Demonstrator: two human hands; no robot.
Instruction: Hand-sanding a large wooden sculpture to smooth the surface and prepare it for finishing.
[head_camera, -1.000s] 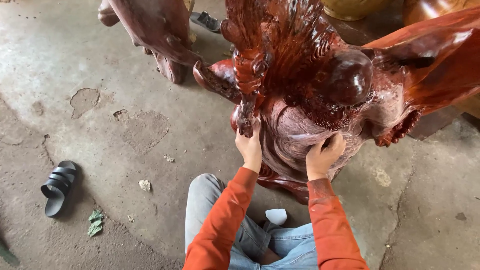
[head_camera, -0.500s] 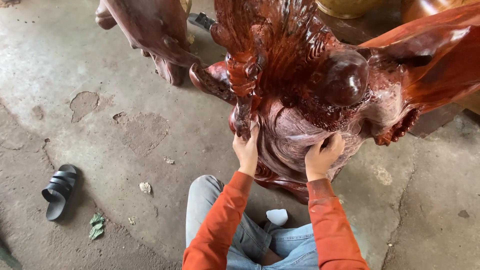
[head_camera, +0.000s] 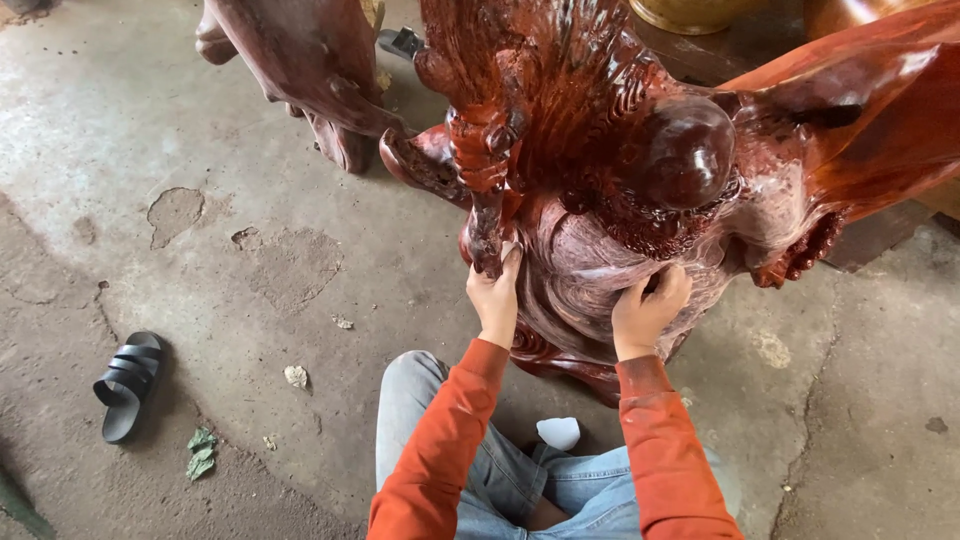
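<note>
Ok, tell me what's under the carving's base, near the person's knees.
The red wooden carving sits on the concrete floor. A white scrap lies before it, by the jeans. Its underside is covered.

No packages, labels, signs or screens show anywhere in the frame.
</note>
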